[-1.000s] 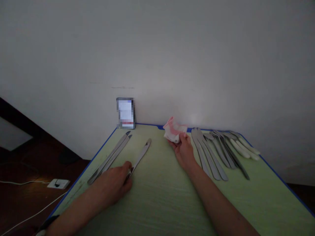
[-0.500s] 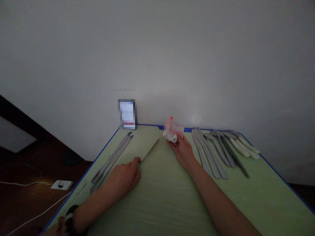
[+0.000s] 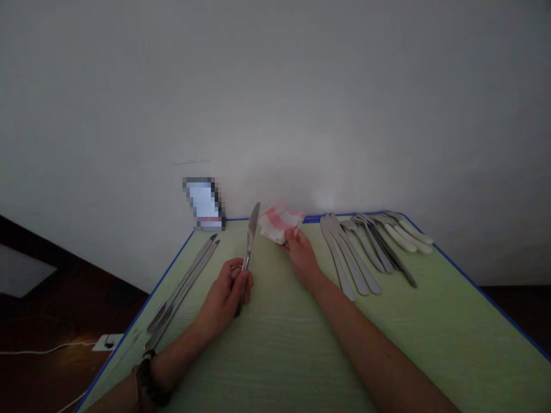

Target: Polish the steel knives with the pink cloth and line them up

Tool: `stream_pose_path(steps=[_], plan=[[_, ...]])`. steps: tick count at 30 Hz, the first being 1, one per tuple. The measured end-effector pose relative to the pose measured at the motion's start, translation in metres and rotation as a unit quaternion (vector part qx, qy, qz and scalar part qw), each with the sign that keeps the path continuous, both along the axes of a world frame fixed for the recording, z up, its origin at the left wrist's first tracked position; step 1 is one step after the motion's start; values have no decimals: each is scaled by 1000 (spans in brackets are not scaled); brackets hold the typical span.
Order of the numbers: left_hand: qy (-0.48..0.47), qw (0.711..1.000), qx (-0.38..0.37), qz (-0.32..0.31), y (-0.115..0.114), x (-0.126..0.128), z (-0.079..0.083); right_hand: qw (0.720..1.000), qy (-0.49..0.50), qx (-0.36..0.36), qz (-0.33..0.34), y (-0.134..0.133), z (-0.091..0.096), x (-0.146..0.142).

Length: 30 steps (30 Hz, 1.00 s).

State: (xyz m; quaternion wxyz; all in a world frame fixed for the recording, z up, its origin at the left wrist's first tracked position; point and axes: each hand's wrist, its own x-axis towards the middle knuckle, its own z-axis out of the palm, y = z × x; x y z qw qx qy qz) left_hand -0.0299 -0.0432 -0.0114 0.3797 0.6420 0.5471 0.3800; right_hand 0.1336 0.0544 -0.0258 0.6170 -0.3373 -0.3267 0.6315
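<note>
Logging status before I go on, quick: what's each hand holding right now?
Left hand: closed, holding a knife.
Right hand: closed, pinching a pink-and-white cloth.

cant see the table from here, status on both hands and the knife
Left hand gripping knife. Right hand holding pink-and-white cloth beside it. Nothing seen between knife and cloth; contact unclear.

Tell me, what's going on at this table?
A person's left hand holds a silver metal table knife, tip upward. The right hand pinches a pink-and-white cloth close beside it. Two long, slim silver metal utensils lie at left on the pale green, blue-edged table, and a row of silver metal cutlery, some pieces white-handled, lies at right.
</note>
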Motion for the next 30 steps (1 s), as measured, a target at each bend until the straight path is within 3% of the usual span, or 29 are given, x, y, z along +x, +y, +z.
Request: stream_pose_path(steps=[5,9,14,18,21,24,30], plan=[[-74,997,14,-14,21,16,1,998,-15,28,52,-3,0,1],[-103,994,21,-27,32,19,2,994,61,4,88,-6,6,7],[-72,995,8,-63,38,17,-1,982,128,-68,118,-6,18,13],[-34,995,11,-94,38,15,-4,984,123,-84,101,-6,26,10],[-31,996,2,-83,38,14,-4,981,96,-102,133,-9,26,7],[-28,998,-12,-60,38,15,-3,976,80,-100,176,-12,22,6],[10,997,-41,-57,34,15,2,981,68,-73,166,-13,15,0]])
